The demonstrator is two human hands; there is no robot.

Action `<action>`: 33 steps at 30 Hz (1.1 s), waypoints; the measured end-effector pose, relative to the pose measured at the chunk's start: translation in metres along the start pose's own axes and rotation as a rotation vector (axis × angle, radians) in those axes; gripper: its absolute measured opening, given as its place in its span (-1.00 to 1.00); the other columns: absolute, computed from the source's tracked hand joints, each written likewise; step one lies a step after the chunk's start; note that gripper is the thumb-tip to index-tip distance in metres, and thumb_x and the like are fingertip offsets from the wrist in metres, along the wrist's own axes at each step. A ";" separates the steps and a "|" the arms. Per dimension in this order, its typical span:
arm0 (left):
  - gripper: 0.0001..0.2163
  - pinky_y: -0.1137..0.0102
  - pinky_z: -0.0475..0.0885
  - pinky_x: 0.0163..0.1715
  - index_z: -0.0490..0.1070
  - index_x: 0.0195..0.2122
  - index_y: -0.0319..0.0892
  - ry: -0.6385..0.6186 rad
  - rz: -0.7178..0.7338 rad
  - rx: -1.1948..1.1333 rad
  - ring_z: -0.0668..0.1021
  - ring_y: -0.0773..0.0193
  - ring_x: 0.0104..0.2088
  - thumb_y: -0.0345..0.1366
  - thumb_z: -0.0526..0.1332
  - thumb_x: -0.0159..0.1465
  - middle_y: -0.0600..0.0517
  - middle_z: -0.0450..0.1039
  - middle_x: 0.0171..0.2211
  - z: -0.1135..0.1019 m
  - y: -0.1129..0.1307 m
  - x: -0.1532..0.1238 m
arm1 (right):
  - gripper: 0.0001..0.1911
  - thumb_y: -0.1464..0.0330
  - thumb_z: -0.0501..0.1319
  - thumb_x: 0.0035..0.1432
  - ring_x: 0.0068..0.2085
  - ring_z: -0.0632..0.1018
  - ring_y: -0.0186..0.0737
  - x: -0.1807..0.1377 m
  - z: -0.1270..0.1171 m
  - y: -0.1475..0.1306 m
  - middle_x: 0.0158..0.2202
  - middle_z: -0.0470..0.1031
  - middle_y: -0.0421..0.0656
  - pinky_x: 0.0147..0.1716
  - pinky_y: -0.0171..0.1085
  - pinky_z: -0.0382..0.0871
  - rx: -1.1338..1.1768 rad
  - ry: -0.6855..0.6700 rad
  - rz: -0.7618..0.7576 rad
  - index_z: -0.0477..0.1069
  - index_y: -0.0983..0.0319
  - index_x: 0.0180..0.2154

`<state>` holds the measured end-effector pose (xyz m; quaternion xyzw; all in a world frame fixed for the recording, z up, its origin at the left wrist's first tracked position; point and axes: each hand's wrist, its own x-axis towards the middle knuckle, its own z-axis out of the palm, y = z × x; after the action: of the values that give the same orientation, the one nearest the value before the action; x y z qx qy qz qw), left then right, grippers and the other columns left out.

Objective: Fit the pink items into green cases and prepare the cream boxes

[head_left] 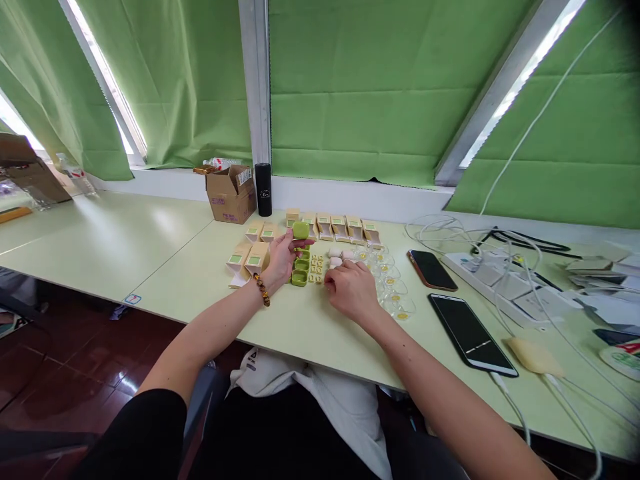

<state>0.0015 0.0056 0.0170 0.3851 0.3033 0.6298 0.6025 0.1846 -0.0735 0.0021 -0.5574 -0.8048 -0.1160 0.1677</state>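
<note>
Head view: your left hand (281, 259) pinches a small green plastic case (301, 230) above the row of green cases (301, 270). Your right hand (351, 288) rests curled on the pale green table (300, 327) by the tiny yellow pieces (316, 268); grip unclear. Judged mid-assembly; next calls for a fine pinch.

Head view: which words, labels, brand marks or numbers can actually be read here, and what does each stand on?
None can be read.
Cardboard box: pink printed marks, too blurred.
Black cylinder: small white emblem, too small.
Small cartons: green panels, no legible text.
Sticker on the table edge: blurred.
Round item at the right edge: red and green print, cut off and unreadable.
</note>
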 end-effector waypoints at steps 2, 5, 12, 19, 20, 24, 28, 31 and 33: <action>-0.55 0.39 0.32 -0.46 0.52 -0.29 -0.13 -0.001 0.009 0.009 0.67 0.16 -0.30 0.21 0.36 0.36 -0.11 0.62 -0.40 0.000 -0.001 -0.001 | -0.78 0.51 0.23 0.23 -0.13 0.50 -0.06 -0.001 -0.001 -0.004 -0.29 0.72 -0.06 -0.10 -0.10 0.09 -0.014 -0.039 -0.026 0.66 0.20 -0.32; -0.54 0.39 0.33 -0.46 0.52 -0.30 -0.13 -0.004 0.030 0.031 0.68 0.14 -0.27 0.21 0.37 0.35 -0.12 0.63 -0.39 0.001 0.000 -0.002 | -0.76 0.51 0.21 0.24 -0.10 0.48 -0.04 -0.002 -0.001 -0.010 -0.27 0.72 -0.05 -0.08 -0.08 0.08 -0.030 -0.048 -0.069 0.66 0.20 -0.31; -0.56 0.39 0.31 -0.46 0.52 -0.31 -0.15 0.004 0.039 0.052 0.68 0.15 -0.29 0.19 0.36 0.37 -0.13 0.63 -0.39 0.004 0.003 -0.005 | -0.79 0.51 0.23 0.24 -0.10 0.47 -0.06 -0.002 0.002 -0.011 -0.26 0.72 -0.07 -0.08 -0.08 0.09 -0.028 -0.059 -0.074 0.64 0.22 -0.31; -0.60 0.39 0.30 -0.47 0.52 -0.32 -0.13 -0.007 0.048 0.052 0.68 0.16 -0.29 0.13 0.37 0.38 -0.12 0.65 -0.37 0.003 0.001 -0.004 | -0.79 0.52 0.24 0.26 -0.07 0.45 -0.01 -0.003 0.003 -0.010 -0.24 0.70 -0.05 -0.07 -0.08 0.12 -0.013 0.000 -0.097 0.64 0.19 -0.31; -0.60 0.39 0.31 -0.47 0.52 -0.32 -0.14 -0.006 0.047 0.056 0.69 0.16 -0.28 0.13 0.37 0.38 -0.12 0.64 -0.37 0.003 0.001 -0.004 | -0.80 0.51 0.26 0.25 -0.06 0.44 0.01 -0.003 0.005 -0.010 -0.22 0.69 -0.04 -0.07 -0.07 0.12 -0.014 0.005 -0.103 0.64 0.19 -0.32; -0.61 0.40 0.33 -0.46 0.54 -0.30 -0.14 -0.003 0.055 0.079 0.70 0.15 -0.26 0.12 0.38 0.38 -0.12 0.65 -0.36 0.002 -0.001 -0.004 | -0.85 0.48 0.30 0.24 -0.03 0.41 0.05 -0.004 0.013 -0.012 -0.17 0.65 0.01 -0.05 -0.03 0.14 -0.029 -0.001 -0.110 0.66 0.19 -0.32; -0.64 0.39 0.31 -0.48 0.54 -0.29 -0.13 -0.018 0.071 0.090 0.71 0.14 -0.25 0.08 0.37 0.40 -0.13 0.67 -0.34 0.003 0.000 -0.006 | -0.88 0.47 0.34 0.20 -0.03 0.40 0.06 -0.004 0.015 -0.014 -0.18 0.63 0.03 -0.04 -0.01 0.15 -0.024 -0.005 -0.107 0.66 0.19 -0.34; -0.63 0.40 0.31 -0.48 0.53 -0.30 -0.13 -0.021 0.063 0.086 0.71 0.15 -0.25 0.09 0.38 0.39 -0.12 0.66 -0.35 0.004 0.001 -0.007 | -0.90 0.41 0.34 0.23 -0.02 0.41 0.06 -0.002 0.008 -0.009 -0.15 0.64 0.02 -0.01 -0.02 0.17 0.022 0.056 -0.078 0.66 0.19 -0.31; -0.61 0.41 0.32 -0.48 0.52 -0.30 -0.14 -0.024 0.067 0.080 0.71 0.16 -0.26 0.11 0.39 0.38 -0.11 0.65 -0.36 0.003 0.001 -0.007 | -0.86 0.37 0.29 0.29 0.00 0.42 0.06 0.000 0.001 0.000 -0.12 0.64 0.00 0.00 -0.03 0.19 0.068 0.149 -0.022 0.65 0.20 -0.28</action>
<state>0.0036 -0.0015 0.0190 0.4263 0.3080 0.6322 0.5689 0.1841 -0.0732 0.0007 -0.5325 -0.7995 -0.1318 0.2447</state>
